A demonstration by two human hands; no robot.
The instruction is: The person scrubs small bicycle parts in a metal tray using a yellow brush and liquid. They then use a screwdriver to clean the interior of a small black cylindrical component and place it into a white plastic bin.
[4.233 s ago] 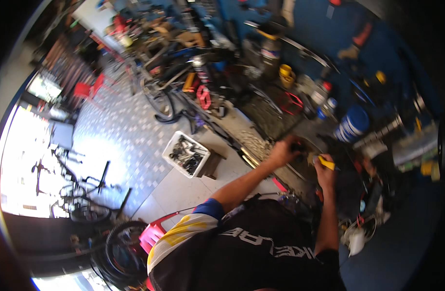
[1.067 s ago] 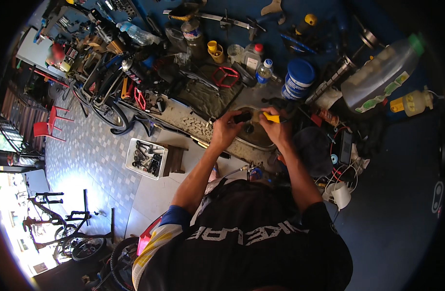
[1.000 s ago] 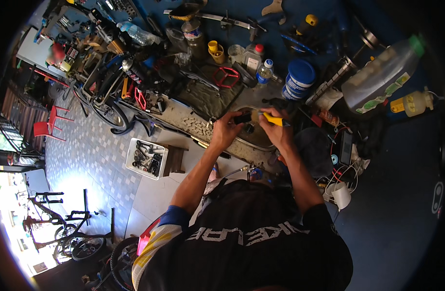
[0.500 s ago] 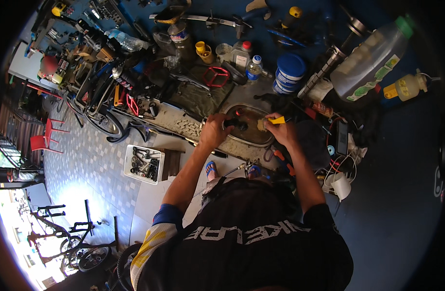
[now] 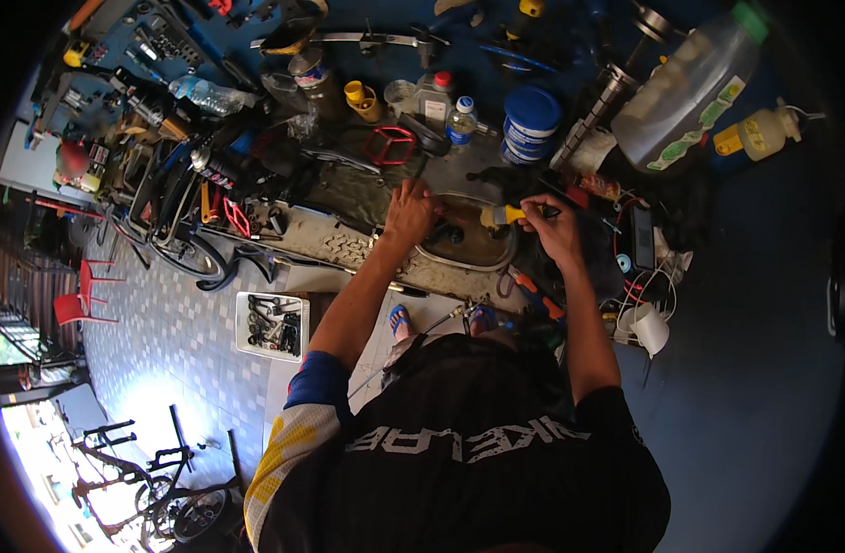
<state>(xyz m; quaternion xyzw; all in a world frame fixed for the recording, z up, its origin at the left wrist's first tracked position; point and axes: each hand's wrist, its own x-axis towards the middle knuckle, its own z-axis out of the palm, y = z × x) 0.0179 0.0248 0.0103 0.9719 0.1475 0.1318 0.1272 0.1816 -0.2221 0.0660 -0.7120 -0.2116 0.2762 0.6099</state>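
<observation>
My right hand point(image 5: 553, 226) grips a paintbrush point(image 5: 507, 216) by its yellow handle, with the pale bristles pointing left over an oval metal tray point(image 5: 513, 251). Shallow brownish liquid lies in the tray. A small dark part point(image 5: 455, 234) sits in it, its kind too blurred to tell. At the tray's upper left rim, my left hand point(image 5: 410, 214) has its fingers curled together. Whatever they hold, if anything, is hidden behind the knuckles.
Beyond the tray on the cluttered bench stand a red pedal point(image 5: 391, 146), a clear bottle with a blue label point(image 5: 460, 122) and a blue tub point(image 5: 531, 124). Pliers point(image 5: 533, 291) lie beside the tray's right end. A white bin of metal parts point(image 5: 273, 350) sits lower left.
My right hand has moved right and up with the brush, whose bristles now show. My left hand has shifted up, away from the dark part, to the tray's rim.
</observation>
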